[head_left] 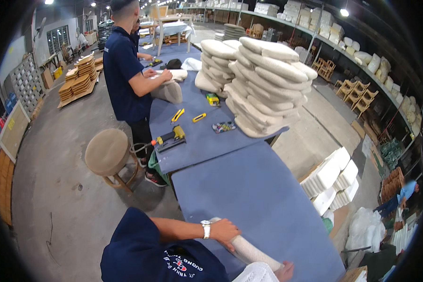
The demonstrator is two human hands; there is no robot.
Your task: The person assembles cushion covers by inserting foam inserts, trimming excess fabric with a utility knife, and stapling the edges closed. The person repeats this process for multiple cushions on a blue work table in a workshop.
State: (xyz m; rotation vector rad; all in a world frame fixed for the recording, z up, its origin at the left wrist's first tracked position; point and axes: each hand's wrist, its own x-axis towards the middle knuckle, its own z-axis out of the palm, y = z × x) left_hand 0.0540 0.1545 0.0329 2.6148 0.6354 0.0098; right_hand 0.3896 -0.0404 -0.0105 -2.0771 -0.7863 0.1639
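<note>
At the near end of the blue-grey table (254, 183), a beige fabric-covered seat cushion (254, 250) is tilted up on its edge, close to my body. My left hand (225, 232), with a metal watch at the wrist, is closed over its upper left part. The cushion's right end is in my right hand (285, 271), whose fingers show only in part. White fabric (257, 273) lies between the cushion and me, hiding the cushion's lower side.
Tall stacks of beige cushions (268, 84) stand farther along the table. Nearer lie a yellow-black staple gun (171, 137), yellow cutters (177, 115) and a patterned item (223, 127). Left of the table, a co-worker (127, 75) handles another cushion beside a round stool (107, 151).
</note>
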